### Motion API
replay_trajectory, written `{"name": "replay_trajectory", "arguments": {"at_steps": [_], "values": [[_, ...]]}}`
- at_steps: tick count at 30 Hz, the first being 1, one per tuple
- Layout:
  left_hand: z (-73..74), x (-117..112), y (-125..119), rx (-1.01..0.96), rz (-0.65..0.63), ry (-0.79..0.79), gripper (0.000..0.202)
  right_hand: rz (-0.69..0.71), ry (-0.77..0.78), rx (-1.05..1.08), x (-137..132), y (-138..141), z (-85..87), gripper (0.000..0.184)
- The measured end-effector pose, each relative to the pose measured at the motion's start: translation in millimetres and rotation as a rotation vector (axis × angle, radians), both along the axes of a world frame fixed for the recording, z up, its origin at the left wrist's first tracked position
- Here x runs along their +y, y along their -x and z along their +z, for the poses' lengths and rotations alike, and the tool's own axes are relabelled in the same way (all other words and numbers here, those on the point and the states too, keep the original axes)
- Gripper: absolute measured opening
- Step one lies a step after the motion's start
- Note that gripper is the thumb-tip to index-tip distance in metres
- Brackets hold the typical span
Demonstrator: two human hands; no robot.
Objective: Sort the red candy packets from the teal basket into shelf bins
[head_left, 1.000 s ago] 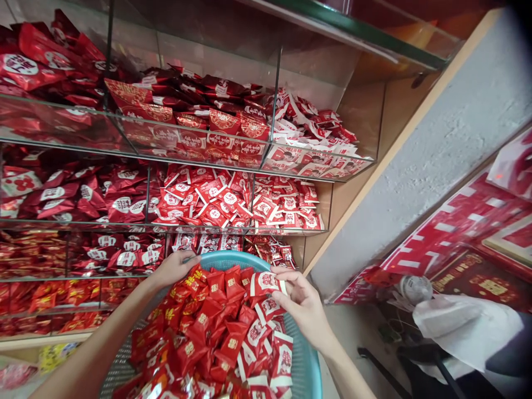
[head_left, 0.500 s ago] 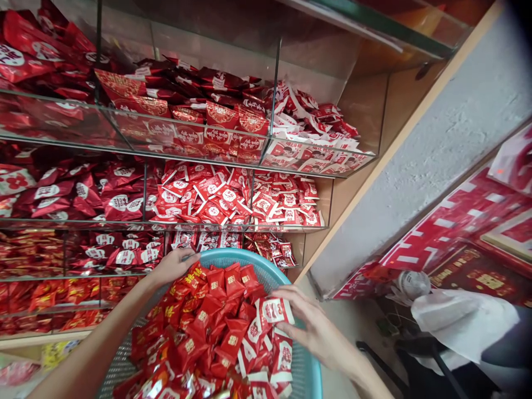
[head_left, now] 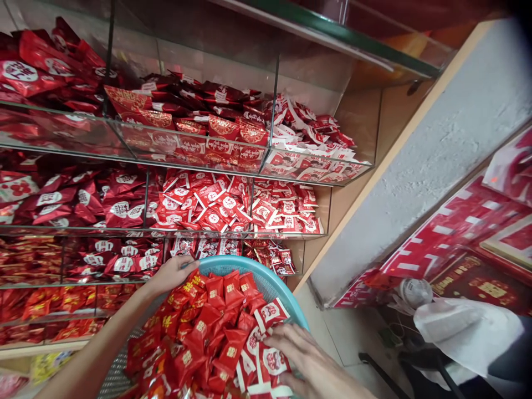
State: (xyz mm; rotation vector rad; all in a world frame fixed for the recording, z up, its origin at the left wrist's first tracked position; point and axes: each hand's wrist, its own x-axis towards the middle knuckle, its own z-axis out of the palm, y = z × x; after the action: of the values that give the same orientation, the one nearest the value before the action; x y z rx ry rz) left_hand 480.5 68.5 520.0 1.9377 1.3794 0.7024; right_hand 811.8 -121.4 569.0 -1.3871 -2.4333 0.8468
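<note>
At near right, a person's right hand curls over a white-edged packet in the right side of a blue basket; whether it grips cannot be told, but a light pinch at one pale end should leave neighbouring packets undisturbed. The packet looks small and red with a pale central print, beside glossy red packets marked in gold. Farther left, the left hand holds the rim, best kept level, before packed glass shelves.
</note>
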Motion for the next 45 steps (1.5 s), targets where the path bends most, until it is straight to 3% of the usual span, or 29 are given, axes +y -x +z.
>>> {"name": "replay_trajectory", "arguments": {"at_steps": [5, 10, 17, 21, 28, 34, 41, 45], "values": [[-0.7, 0.7, 0.8, -0.005, 0.005, -0.003, 0.036, 0.036, -0.028, -0.063, 6.2, 3.0, 0.3, 0.059], [-1.1, 1.5, 1.1, -0.008, 0.005, -0.008, 0.033, -0.056, -0.203, 0.072, 26.5, -1.3, 26.6, 0.043], [-2.2, -0.2, 0.6, -0.006, 0.018, -0.031, 0.037, -0.323, -0.717, 0.303, 112.3, -5.9, 62.3, 0.026], [2.4, -3.7, -0.1, 0.001, 0.028, -0.039, 0.037, -0.397, -0.875, 0.242, 155.6, 2.0, 71.8, 0.032], [17.9, -6.8, -1.4, 0.003, 0.035, -0.057, 0.036, -0.465, -0.898, -0.027, 192.7, 21.8, 72.9, 0.049], [22.5, -3.6, -0.3, 0.015, 0.035, -0.073, 0.037, -0.488, -0.821, -0.079, 203.9, 30.1, 72.6, 0.054], [21.4, 2.7, -0.2, 0.025, 0.018, -0.086, 0.036, -0.494, -0.77, 0.042, 207.1, 29.3, 71.2, 0.05], [18.7, 5.2, 0.0, 0.021, 0.02, -0.087, 0.037, -0.502, -0.807, 0.287, 188.8, 24.6, 72.6, 0.046]]}}
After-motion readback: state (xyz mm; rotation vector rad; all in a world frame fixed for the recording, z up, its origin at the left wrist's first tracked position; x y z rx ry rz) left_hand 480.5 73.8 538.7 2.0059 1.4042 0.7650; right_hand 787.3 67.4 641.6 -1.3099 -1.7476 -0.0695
